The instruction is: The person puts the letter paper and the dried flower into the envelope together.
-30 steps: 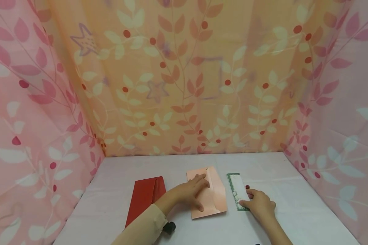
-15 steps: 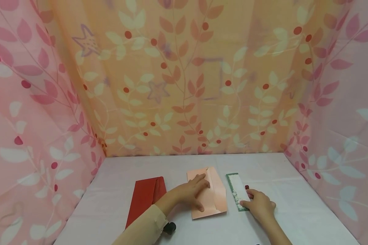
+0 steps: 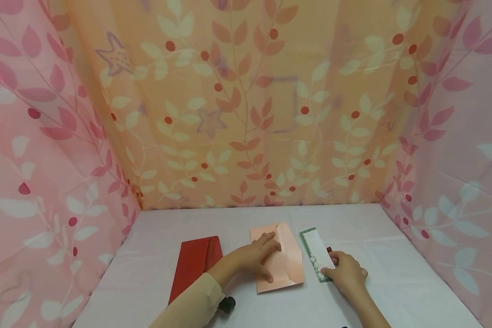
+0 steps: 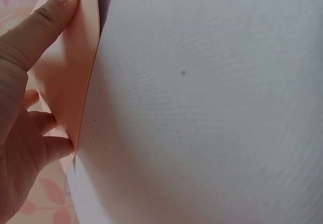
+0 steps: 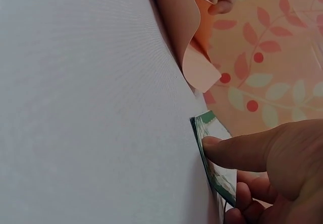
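Observation:
My left hand [image 3: 257,257] rests with spread fingers on a pale pink envelope [image 3: 275,269] at the table's middle. Its thumb presses near one edge while the other fingertips touch the far side, as the left wrist view shows. The envelope's flap points right, and its mouth gapes a little in the right wrist view. My right hand [image 3: 347,272] pinches the near end of a thin stack of long white cards [image 3: 316,248] with green floral borders, thumb on top [image 5: 212,151]. A small dark red thing [image 3: 329,249] shows beside the right fingers; its kind is unclear.
A red envelope [image 3: 190,264] lies on the left, partly under my left forearm. By the left wrist is a small black object [image 3: 227,304]. The white-covered table [image 3: 119,282] is bounded by patterned curtains [image 3: 246,114] behind and on both sides.
The card stack has tilted, its far end swinging slightly left and away while my right hand keeps its near end. The small red thing shifted slightly too. My left hand stays put.

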### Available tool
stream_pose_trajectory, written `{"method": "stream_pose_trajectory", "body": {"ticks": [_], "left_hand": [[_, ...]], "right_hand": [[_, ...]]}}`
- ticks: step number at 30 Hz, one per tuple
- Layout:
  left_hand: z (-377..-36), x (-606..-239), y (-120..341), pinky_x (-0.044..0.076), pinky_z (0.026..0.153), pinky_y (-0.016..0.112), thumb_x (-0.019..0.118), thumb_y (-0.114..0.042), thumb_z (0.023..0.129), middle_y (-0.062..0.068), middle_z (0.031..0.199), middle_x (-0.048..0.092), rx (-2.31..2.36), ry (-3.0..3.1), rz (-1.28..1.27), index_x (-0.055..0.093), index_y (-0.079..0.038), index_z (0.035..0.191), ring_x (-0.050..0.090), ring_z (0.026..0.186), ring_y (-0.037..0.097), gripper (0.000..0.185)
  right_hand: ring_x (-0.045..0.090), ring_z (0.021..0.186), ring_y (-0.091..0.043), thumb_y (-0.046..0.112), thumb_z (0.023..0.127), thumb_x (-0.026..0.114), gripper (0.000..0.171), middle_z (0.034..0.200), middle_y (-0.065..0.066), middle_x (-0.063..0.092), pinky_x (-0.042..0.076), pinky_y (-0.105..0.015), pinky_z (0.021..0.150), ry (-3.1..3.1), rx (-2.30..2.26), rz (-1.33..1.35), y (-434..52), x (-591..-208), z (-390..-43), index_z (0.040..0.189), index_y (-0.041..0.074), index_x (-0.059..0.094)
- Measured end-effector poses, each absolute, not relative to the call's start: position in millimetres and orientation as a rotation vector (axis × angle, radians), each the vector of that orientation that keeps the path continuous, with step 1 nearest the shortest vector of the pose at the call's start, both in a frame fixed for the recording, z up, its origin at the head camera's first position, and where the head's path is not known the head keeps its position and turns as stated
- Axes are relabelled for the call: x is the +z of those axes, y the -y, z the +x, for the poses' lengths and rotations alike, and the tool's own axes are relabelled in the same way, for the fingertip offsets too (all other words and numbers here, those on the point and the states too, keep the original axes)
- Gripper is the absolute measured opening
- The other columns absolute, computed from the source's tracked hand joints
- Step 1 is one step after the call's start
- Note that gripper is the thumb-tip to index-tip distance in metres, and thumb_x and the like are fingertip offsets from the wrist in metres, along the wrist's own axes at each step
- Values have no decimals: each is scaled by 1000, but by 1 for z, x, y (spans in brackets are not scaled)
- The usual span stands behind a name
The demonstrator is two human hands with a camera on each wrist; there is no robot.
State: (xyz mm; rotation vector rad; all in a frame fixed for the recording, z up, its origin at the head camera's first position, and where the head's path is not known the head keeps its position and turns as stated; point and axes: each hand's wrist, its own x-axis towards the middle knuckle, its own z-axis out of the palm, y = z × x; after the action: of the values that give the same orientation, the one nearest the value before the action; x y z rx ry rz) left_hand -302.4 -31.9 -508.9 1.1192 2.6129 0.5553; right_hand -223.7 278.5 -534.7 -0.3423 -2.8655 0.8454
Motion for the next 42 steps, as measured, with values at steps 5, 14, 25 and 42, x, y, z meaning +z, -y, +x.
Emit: {"method": "stream_pose_trajectory", "body": {"ticks": [5, 14, 25, 42], "left_hand": [[-303, -510, 32, 33, 119, 56, 89, -53, 72, 1, 171, 14, 551, -2617, 1133, 40, -41, 136, 27, 154, 29, 81], [-306, -515, 31, 37, 117, 56, 89, -55, 71, 1, 171, 14, 529, -2631, 1149, 41, -42, 136, 30, 153, 30, 81], [-306, -511, 31, 40, 114, 56, 89, -54, 71, -1, 170, 16, 522, -2617, 1136, 41, -41, 135, 25, 155, 29, 81], [-306, -502, 30, 43, 112, 55, 91, -50, 71, -3, 170, 15, 518, -2564, 1127, 42, -39, 129, 16, 158, 30, 77]], "right_hand": [[63, 91, -31, 31, 73, 91, 68, 100, -10, 71, 37, -51, 76, 2858, 846, -318, -278, -533, -221, 125, -3, 63], [64, 82, -21, 50, 82, 82, 73, 94, -7, 71, 53, -44, 69, 2928, 896, -271, -289, -523, -217, 130, -3, 63], [67, 95, -24, 35, 89, 77, 38, 100, -6, 76, 55, -44, 78, 2865, 1264, -317, -300, -536, -223, 109, 3, 74], [54, 59, -14, 31, 93, 74, 46, 72, -1, 66, 45, -27, 51, 2675, 1514, -399, -292, -520, -226, 125, -1, 64]]}}
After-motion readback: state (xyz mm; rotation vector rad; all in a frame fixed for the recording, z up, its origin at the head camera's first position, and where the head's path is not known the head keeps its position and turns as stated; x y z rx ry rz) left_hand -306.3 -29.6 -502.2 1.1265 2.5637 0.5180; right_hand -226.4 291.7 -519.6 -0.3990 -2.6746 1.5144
